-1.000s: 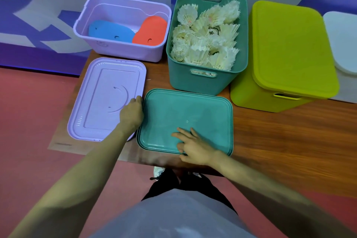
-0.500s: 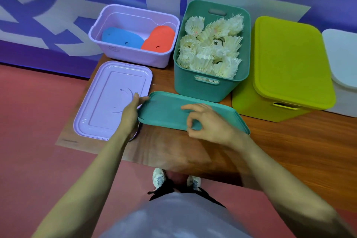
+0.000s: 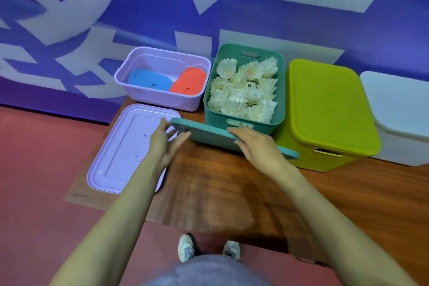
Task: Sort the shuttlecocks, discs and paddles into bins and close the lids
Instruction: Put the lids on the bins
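I hold the teal lid tilted above the table, just in front of the open teal bin, which is full of white shuttlecocks. My right hand grips the lid's near long edge, fingers on top. At the lid's left corner is my left hand, with straight fingers under the corner and the thumb beside its edge. The open purple bin at the back left holds a blue paddle and a red paddle. Its purple lid lies flat on the table's left end.
A lime-green bin with its lid on stands right of the teal bin, and a white bin stands beyond it. The wooden table ends close to my body. A blue and white wall runs behind the bins.
The teal lid has come up off the table and moved toward the teal bin. My right hand went from resting flat on it to gripping its near edge. The camera view tilted up.
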